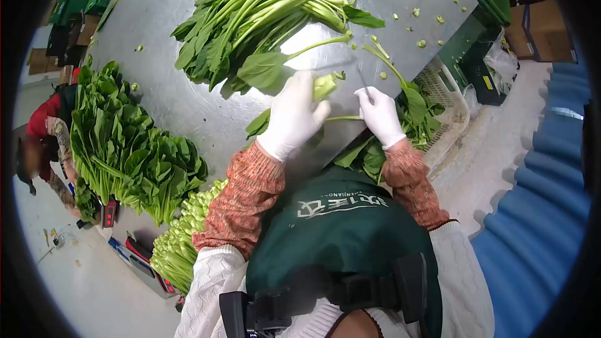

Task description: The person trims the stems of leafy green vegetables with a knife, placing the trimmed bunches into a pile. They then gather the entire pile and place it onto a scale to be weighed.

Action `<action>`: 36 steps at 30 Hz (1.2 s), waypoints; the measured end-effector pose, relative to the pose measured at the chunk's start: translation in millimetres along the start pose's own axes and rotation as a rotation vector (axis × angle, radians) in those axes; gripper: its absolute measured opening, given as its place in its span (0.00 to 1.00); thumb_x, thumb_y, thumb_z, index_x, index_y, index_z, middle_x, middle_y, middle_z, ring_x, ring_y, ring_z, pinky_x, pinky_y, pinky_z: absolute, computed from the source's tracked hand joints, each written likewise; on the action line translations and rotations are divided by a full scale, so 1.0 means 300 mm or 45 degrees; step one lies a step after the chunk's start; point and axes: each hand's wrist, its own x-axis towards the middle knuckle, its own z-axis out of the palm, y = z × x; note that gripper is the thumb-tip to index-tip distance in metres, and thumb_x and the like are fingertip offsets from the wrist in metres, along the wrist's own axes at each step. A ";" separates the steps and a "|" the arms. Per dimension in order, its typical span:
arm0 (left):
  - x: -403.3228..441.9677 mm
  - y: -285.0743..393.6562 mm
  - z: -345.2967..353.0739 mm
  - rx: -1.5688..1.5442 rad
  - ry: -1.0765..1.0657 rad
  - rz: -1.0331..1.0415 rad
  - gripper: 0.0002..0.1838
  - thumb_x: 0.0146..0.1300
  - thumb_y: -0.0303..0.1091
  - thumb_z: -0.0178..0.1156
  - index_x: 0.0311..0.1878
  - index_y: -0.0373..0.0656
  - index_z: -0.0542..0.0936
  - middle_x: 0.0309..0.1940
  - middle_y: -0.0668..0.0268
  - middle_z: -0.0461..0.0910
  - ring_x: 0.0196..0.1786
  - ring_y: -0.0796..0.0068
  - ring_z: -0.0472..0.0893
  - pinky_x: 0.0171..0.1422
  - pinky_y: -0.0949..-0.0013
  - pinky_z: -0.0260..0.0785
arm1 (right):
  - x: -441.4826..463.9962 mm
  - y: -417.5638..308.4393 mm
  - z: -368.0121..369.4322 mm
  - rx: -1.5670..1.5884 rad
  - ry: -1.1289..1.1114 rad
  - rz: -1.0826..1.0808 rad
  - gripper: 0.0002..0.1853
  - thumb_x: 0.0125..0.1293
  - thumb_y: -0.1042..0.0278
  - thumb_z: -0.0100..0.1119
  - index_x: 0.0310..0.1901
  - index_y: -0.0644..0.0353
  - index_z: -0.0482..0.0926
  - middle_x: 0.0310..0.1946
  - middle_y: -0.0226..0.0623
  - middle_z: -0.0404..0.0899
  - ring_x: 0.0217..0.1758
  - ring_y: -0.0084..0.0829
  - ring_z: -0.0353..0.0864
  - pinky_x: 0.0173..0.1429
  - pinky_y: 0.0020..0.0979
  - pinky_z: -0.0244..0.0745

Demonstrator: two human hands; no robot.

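Observation:
My left hand (291, 116), in a white glove, is closed around a leafy green (324, 87), its thick pale stalk end pointing right. My right hand (380, 114), also gloved, is closed on a small knife (361, 74) whose thin blade points away from me; its handle is hidden in the fingers. The blade is apart from the stalk end. Beyond my left hand lies a large heap of leafy greens (250, 25), and one loose leaf (263, 70) with a long stem rests just past my knuckles. Trimmed leaves (416, 109) are beside my right hand.
The metal table (156, 37) has stalk scraps (421, 44) scattered on it. More greens stand stacked at left (125, 144), with pale stalks (184, 235) nearer me. A white crate (460, 103) is at the table's right edge. A co-worker (47, 125) is at far left.

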 end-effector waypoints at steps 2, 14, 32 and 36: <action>-0.002 0.045 -0.030 0.167 -0.061 0.046 0.34 0.53 0.41 0.71 0.60 0.40 0.70 0.43 0.50 0.76 0.46 0.48 0.79 0.50 0.52 0.73 | -0.050 -0.093 -0.044 0.345 -0.164 0.139 0.13 0.73 0.63 0.58 0.51 0.64 0.82 0.25 0.34 0.81 0.29 0.25 0.80 0.37 0.28 0.76; -0.013 -0.006 -0.186 -0.104 0.183 -0.268 0.11 0.57 0.27 0.70 0.43 0.38 0.82 0.32 0.57 0.84 0.34 0.72 0.83 0.43 0.71 0.75 | 0.096 -0.134 -0.034 0.327 -0.204 -0.061 0.10 0.71 0.66 0.59 0.43 0.65 0.83 0.27 0.29 0.82 0.29 0.14 0.75 0.36 0.23 0.71; 0.017 -0.034 -0.266 0.044 0.585 -0.107 0.15 0.52 0.20 0.69 0.45 0.43 0.85 0.33 0.60 0.83 0.35 0.63 0.83 0.42 0.68 0.76 | 0.476 -0.479 0.016 0.025 -0.119 -0.707 0.14 0.60 0.66 0.69 0.45 0.62 0.84 0.35 0.36 0.84 0.34 0.27 0.80 0.41 0.28 0.76; 0.090 0.064 -0.292 0.439 0.718 0.218 0.25 0.48 0.27 0.74 0.53 0.46 0.84 0.42 0.64 0.84 0.43 0.60 0.81 0.47 0.61 0.75 | 0.250 -0.574 -0.082 0.292 -0.281 -0.498 0.11 0.62 0.72 0.69 0.45 0.64 0.84 0.31 0.25 0.81 0.32 0.10 0.72 0.36 0.19 0.70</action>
